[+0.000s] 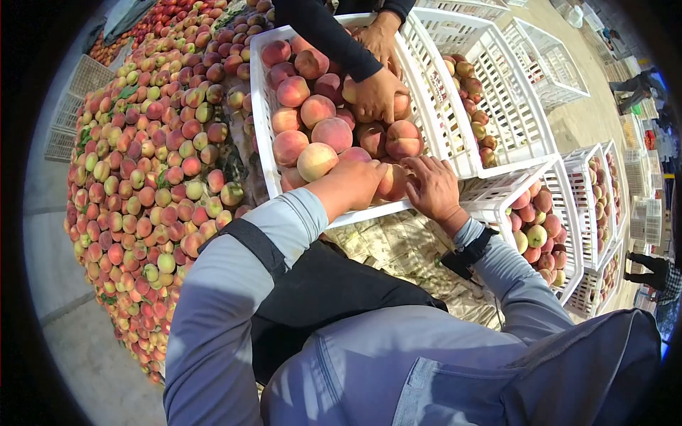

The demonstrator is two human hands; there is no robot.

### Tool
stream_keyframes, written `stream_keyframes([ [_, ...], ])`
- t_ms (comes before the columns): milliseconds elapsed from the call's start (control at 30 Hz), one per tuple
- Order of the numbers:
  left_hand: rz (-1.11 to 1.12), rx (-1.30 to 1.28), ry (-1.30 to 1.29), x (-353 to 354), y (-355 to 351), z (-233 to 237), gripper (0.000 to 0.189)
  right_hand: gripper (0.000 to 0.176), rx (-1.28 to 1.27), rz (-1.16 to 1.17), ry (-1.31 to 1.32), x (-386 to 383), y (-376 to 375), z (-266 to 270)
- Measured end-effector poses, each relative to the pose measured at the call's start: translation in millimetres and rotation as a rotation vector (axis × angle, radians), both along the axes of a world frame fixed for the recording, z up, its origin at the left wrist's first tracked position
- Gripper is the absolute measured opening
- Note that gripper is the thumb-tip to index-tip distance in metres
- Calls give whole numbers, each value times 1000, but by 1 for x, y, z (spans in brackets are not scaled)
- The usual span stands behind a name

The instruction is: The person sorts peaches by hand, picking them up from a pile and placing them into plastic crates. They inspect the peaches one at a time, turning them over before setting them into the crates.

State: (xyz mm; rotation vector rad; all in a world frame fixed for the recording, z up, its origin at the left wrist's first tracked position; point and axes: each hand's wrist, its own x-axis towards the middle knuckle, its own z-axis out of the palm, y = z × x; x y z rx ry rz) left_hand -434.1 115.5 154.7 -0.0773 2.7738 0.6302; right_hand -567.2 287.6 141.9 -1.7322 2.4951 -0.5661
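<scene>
A white plastic crate filled with peaches stands in front of me. At its near edge my left hand is curled over a peach, its fingertips partly hidden. On the other side of that peach my right hand rests with bent fingers against it. A pale yellow-pink peach lies just left of my left hand, and a redder peach sits beyond my fingers. Two hands of another person, in dark sleeves, reach in from the far side; one hand is on the peaches.
A large heap of peaches spreads along the left. To the right, a partly filled white crate adjoins mine, and another crate of peaches stands nearer me. More crates stack farther right. People stand at the far right edge.
</scene>
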Motion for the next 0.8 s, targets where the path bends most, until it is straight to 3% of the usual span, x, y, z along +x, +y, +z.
stream_keyframes([
  [100,-4,108,-15,-2,-5,7,61,42,-30,6,11,-1,1,-4],
  [333,-27,193,-40,0,-21,29,58,31,15,34,27,2,-1,1],
  [367,24,212,-167,7,-28,83,56,31,9,45,22,2,-2,3],
  [400,-1,220,180,20,-46,46,50,32,3,21,24,1,-1,4],
  [467,337,478,259,73,-97,124,42,32,-11,-2,7,4,-3,0],
  [500,408,328,340,100,-121,137,43,33,-11,11,18,4,-3,0],
  [600,846,265,386,201,-160,138,43,33,-17,17,22,2,-1,-6],
  [667,1004,72,417,283,-172,104,43,33,8,23,21,1,-2,-5],
  [800,1471,676,442,449,-133,5,33,47,0,-58,-56,-5,8,-25],
])
